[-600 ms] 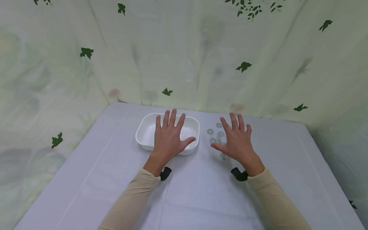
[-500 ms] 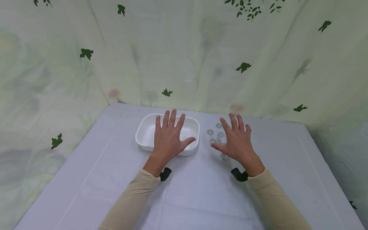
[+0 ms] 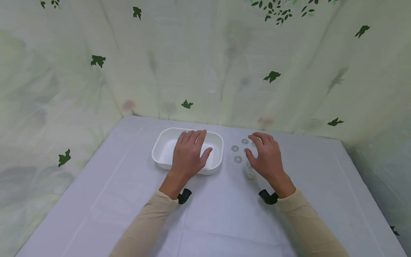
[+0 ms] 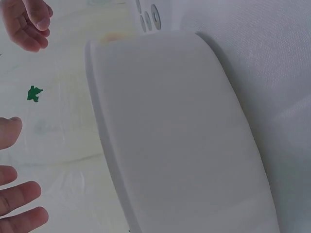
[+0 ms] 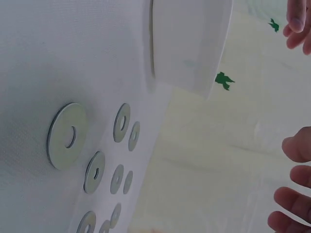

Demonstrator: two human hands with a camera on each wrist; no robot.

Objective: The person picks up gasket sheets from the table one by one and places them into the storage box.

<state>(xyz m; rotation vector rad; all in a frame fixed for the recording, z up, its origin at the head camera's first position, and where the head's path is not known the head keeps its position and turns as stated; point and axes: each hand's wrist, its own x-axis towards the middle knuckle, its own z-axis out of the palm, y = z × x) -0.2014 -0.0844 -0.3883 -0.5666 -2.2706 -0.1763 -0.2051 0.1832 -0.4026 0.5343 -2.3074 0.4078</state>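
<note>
My left hand (image 3: 188, 156) hovers over the near part of a white rectangular tray (image 3: 164, 149), its fingers drawn together and the thumb apart. Nothing is in its grasp. In the left wrist view the tray's side wall (image 4: 175, 126) fills the middle, with the fingers (image 4: 22, 196) off to the left of it. My right hand (image 3: 267, 157), likewise holding nothing, is above several flat metal washers (image 3: 238, 159), fingers loosely bent and thumb apart. It hides part of the group. The right wrist view shows the washers lying flat, a large-looking one (image 5: 57, 141) nearest.
A white cloth (image 3: 218, 217) covers the table, whose back edge meets a pale curtain (image 3: 205, 64) printed with leaves. Black wrist-worn pieces (image 3: 268, 197) show by both beige sleeves (image 3: 144, 225). The washers lie to the right of the tray.
Both hands were spread wide; now the left fingers have come together and the right fingers have bent inward. Tray and washers have stayed in place.
</note>
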